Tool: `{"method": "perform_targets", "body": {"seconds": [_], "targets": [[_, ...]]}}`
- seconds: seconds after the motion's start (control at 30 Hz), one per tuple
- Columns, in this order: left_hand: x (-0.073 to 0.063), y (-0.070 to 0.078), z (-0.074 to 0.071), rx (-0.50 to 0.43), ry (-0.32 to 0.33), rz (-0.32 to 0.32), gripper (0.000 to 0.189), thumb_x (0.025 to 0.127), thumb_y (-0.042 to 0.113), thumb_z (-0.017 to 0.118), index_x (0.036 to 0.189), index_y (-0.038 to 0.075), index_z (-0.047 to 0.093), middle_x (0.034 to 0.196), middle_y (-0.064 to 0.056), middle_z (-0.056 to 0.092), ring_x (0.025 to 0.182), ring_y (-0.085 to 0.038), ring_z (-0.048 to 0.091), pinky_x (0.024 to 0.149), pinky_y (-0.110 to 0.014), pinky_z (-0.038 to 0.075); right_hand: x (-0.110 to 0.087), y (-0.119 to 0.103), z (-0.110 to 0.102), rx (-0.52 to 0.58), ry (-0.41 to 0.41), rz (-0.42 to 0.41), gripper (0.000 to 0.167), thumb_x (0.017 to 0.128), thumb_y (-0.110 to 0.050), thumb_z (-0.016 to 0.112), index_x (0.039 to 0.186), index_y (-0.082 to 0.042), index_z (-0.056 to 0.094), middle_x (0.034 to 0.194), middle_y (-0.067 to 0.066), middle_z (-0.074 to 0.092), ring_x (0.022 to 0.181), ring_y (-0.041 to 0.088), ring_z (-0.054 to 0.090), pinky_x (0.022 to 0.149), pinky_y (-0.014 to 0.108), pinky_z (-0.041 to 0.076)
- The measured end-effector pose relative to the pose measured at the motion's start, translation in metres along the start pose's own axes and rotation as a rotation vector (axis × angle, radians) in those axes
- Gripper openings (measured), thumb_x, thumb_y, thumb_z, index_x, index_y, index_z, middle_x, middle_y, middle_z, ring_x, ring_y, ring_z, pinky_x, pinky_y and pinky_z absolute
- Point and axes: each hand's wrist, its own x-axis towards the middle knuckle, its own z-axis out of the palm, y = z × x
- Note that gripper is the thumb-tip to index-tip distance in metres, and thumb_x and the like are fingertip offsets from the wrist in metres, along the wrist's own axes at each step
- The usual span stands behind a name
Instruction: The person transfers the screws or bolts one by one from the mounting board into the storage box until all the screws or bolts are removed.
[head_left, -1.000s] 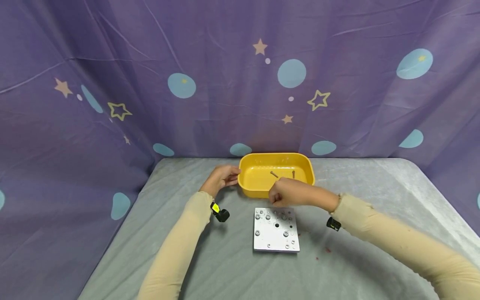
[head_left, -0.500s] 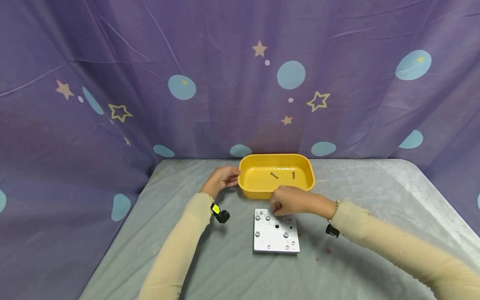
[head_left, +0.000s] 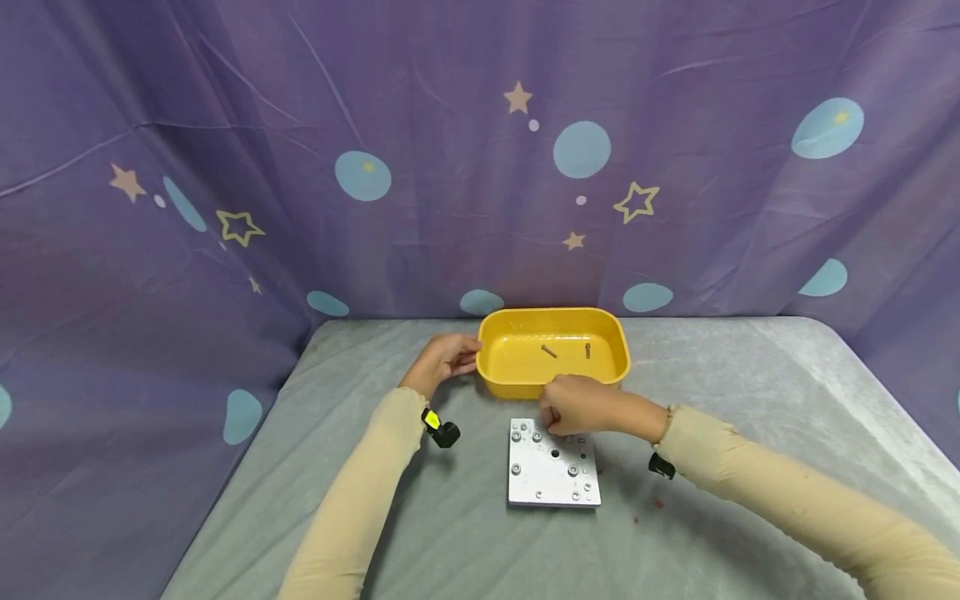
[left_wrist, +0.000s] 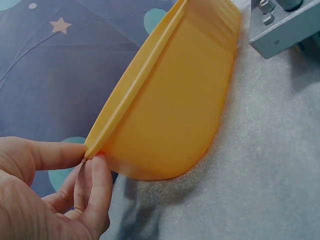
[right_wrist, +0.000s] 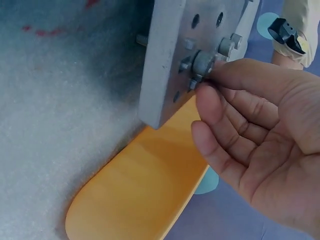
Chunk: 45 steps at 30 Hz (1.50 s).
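A yellow plastic tray [head_left: 517, 390] stands at the back of the table. My left hand [head_left: 448, 357] pinches its left rim between thumb and fingers, clearly seen in the left wrist view. In front of the tray lies a square metal plate [head_left: 546, 483] set with socket-head bolts and drilled holes. My right hand [head_left: 579, 406], fingers curled, is at the plate's far edge. In the right wrist view its thumb and index finger pinch at a small screw [right_wrist: 194, 83], right beside a larger bolt head [right_wrist: 202, 62]; the fingertips partly hide the screw.
Two loose screws lie inside the tray, one slanted screw [head_left: 550, 352] and one upright-lying screw [head_left: 588, 351]. A grey cloth [head_left: 712, 533] covers the table. Behind it hangs a purple curtain [head_left: 450, 100] with stars.
My right hand has come down and toward me from the tray's front rim to the plate's far edge, and has hardly moved since half a second ago. The left hand stays on the tray rim.
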Motion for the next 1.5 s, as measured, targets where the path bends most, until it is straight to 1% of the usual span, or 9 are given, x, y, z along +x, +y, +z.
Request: {"method": "perform_targets", "body": {"seconds": [0.1, 0.23, 0.4, 0.5, 0.73, 1.03, 1.2, 1.37, 1.5], "targets": [[-0.002, 0.001, -0.001, 0.0, 0.002, 0.006, 0.044, 0.096, 0.003, 0.064, 0.14, -0.001, 0.058, 0.071, 0.004, 0.067, 0.063, -0.005, 0.063, 0.057, -0.018, 0.058, 0.001, 0.0, 0.001, 0.008, 0.013, 0.0, 0.016, 0.083, -0.006, 0.081, 0.072, -0.013, 0.072, 0.062, -0.01, 0.061, 0.058, 0.002, 0.047, 0.055, 0.017, 0.041], [-0.002, 0.002, -0.002, -0.01, 0.001, 0.009, 0.045, 0.097, 0.003, 0.063, 0.142, -0.001, 0.057, 0.069, 0.005, 0.066, 0.062, -0.004, 0.063, 0.057, -0.018, 0.058, 0.002, 0.002, 0.0, 0.036, 0.025, -0.019, 0.016, 0.082, -0.004, 0.081, 0.071, -0.012, 0.072, 0.062, -0.009, 0.062, 0.057, 0.001, 0.047, 0.054, 0.016, 0.041], [-0.001, 0.001, -0.001, -0.01, -0.012, 0.001, 0.046, 0.097, 0.003, 0.063, 0.143, 0.001, 0.057, 0.069, 0.006, 0.067, 0.062, -0.004, 0.063, 0.056, -0.018, 0.058, 0.001, 0.004, 0.0, 0.09, 0.018, -0.016, 0.016, 0.081, -0.002, 0.08, 0.071, -0.011, 0.071, 0.062, -0.008, 0.061, 0.057, 0.001, 0.047, 0.054, 0.016, 0.04], [-0.001, 0.002, -0.001, -0.004, -0.007, -0.001, 0.045, 0.097, 0.004, 0.064, 0.142, 0.001, 0.058, 0.069, 0.005, 0.067, 0.062, -0.004, 0.063, 0.056, -0.018, 0.058, 0.001, 0.006, 0.001, 0.111, 0.013, -0.009, 0.018, 0.081, -0.002, 0.08, 0.069, -0.012, 0.069, 0.06, -0.008, 0.058, 0.055, 0.001, 0.045, 0.053, 0.015, 0.037], [0.0, 0.004, -0.002, 0.01, 0.004, 0.009, 0.044, 0.096, 0.005, 0.066, 0.14, 0.002, 0.06, 0.073, 0.003, 0.069, 0.064, -0.005, 0.064, 0.059, -0.019, 0.059, 0.001, 0.008, 0.001, 0.102, 0.015, -0.001, 0.02, 0.078, -0.003, 0.081, 0.069, -0.014, 0.067, 0.06, -0.009, 0.055, 0.056, 0.002, 0.044, 0.052, 0.016, 0.036], [0.001, 0.004, -0.001, 0.015, 0.008, 0.012, 0.044, 0.096, 0.004, 0.065, 0.14, 0.0, 0.06, 0.073, 0.003, 0.067, 0.062, -0.006, 0.063, 0.056, -0.018, 0.058, 0.002, 0.005, 0.004, 0.087, 0.02, 0.031, 0.019, 0.074, -0.002, 0.081, 0.069, -0.014, 0.067, 0.062, -0.009, 0.058, 0.057, 0.003, 0.047, 0.052, 0.017, 0.04], [0.0, 0.004, -0.002, 0.003, 0.007, 0.008, 0.044, 0.096, 0.004, 0.065, 0.14, 0.001, 0.06, 0.075, 0.002, 0.069, 0.065, -0.006, 0.064, 0.057, -0.019, 0.059, 0.003, 0.007, 0.007, 0.081, 0.024, 0.021, 0.021, 0.073, -0.003, 0.081, 0.067, -0.015, 0.064, 0.06, -0.01, 0.057, 0.056, 0.002, 0.047, 0.051, 0.017, 0.039], [0.001, 0.002, -0.002, 0.0, 0.007, 0.004, 0.044, 0.097, 0.004, 0.065, 0.14, 0.002, 0.06, 0.073, 0.003, 0.067, 0.063, -0.006, 0.063, 0.057, -0.019, 0.058, 0.003, 0.01, 0.01, 0.09, 0.026, 0.002, 0.022, 0.072, -0.004, 0.081, 0.066, -0.015, 0.062, 0.059, -0.011, 0.055, 0.055, 0.001, 0.046, 0.05, 0.016, 0.038], [0.001, 0.001, -0.001, 0.008, 0.007, -0.001, 0.044, 0.096, 0.005, 0.066, 0.14, 0.002, 0.06, 0.073, 0.003, 0.066, 0.062, -0.005, 0.062, 0.056, -0.018, 0.058, 0.003, 0.011, 0.011, 0.1, 0.018, 0.004, 0.022, 0.072, -0.005, 0.08, 0.066, -0.015, 0.062, 0.059, -0.011, 0.054, 0.055, 0.0, 0.045, 0.05, 0.016, 0.037]]}}
